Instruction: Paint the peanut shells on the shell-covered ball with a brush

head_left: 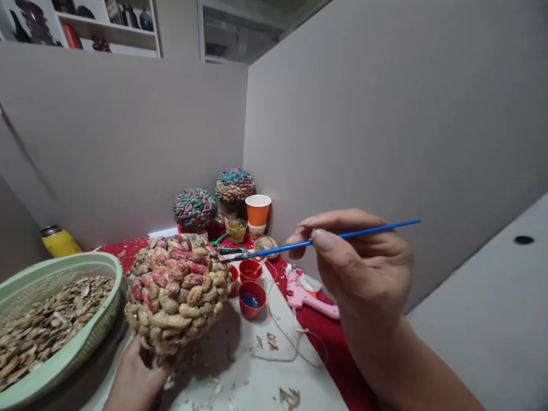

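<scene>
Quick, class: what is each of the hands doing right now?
Left hand: closed on the underside of the peanut ball.
Right hand: pinching a blue brush.

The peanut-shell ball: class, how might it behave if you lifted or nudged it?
The peanut-shell ball is probably light, being clad in dry shells. Its rounded form may roll unless steadied, as the left hand does underneath. The bumpy shells look brittle and could crack or flake.
</scene>
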{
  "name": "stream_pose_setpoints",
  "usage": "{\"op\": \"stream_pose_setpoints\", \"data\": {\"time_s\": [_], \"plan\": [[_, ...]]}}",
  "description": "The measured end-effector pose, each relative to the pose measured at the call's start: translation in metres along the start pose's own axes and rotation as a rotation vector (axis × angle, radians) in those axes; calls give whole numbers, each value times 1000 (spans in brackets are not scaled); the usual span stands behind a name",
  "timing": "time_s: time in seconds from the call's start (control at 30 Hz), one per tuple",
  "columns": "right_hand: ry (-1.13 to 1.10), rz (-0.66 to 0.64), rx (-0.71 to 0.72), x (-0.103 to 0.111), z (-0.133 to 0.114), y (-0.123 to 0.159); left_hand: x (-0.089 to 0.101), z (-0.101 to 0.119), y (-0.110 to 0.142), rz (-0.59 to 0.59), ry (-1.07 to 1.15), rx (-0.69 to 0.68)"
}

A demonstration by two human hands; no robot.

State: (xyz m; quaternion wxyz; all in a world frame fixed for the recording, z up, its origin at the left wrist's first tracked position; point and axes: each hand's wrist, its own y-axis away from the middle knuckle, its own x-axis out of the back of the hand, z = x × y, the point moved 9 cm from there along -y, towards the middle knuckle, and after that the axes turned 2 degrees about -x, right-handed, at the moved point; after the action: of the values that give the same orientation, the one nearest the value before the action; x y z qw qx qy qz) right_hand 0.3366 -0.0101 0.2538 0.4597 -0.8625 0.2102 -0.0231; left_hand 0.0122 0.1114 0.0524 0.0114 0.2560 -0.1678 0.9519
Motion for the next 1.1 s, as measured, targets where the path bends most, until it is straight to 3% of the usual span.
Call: {"op": "stream_pose_setpoints", "data": {"time_s": [0.1, 0.23, 0.37, 0.5, 0.63, 0.83, 0.97, 1.1], "plan": [[181, -49, -22, 12, 2, 1, -1, -2, 1, 7, -19, 6], [468, -232, -144, 15, 33, 17, -2, -2, 4, -17, 8, -10], [647, -442, -191, 5, 69, 40, -4, -11, 1, -77, 2, -5], [734, -560, -161, -8, 90, 58, -10, -21, 0, -164, -6, 26], [781, -644, -131, -16, 104, 71, -5, -13, 3, -73, 28, 42], [755, -702, -138, -21, 117, 86, -4, 4, 7, -36, 7, 21], [679, -685, -252, -20, 122, 85, -2, 4, 7, -30, 52, 32], [567, -538, -347, -7, 121, 77, -6, 2, 6, -88, 74, 49]]}}
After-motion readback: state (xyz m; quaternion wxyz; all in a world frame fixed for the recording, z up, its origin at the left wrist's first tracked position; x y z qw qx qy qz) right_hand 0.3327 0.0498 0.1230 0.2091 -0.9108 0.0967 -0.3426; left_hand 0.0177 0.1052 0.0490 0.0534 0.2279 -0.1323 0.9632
